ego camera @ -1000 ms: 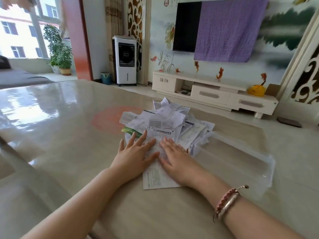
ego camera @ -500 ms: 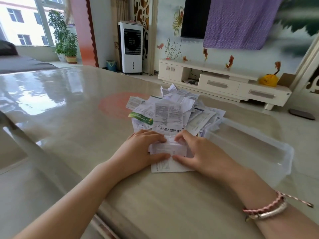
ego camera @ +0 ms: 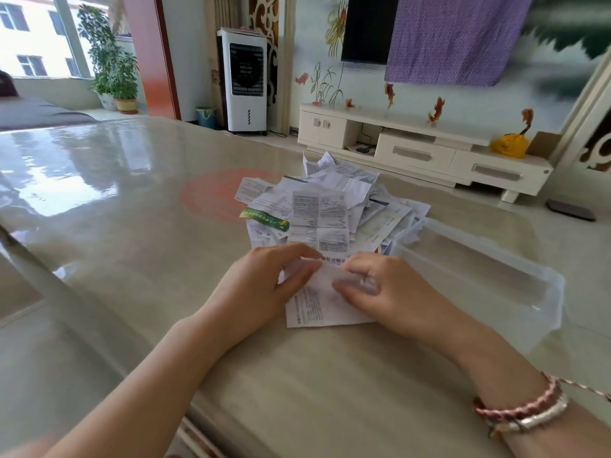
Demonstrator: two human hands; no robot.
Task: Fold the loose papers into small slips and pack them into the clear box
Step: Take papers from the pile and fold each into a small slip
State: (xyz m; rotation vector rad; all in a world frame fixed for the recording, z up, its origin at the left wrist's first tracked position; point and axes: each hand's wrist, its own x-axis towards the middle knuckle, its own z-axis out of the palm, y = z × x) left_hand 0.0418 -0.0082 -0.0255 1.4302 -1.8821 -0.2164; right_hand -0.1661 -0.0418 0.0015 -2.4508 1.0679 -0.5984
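The person has one sheet of paper flat on the table, near the front edge, so it can be pressed while it folds. The left hand and the right hand both curl their fingers and pinch its far edge, pulling it over toward the person. The pile of loose papers sits just behind, close enough to grab the next one. The clear box waits beside the right hand, toward the right edge. It looks empty, so I think packing has not started.
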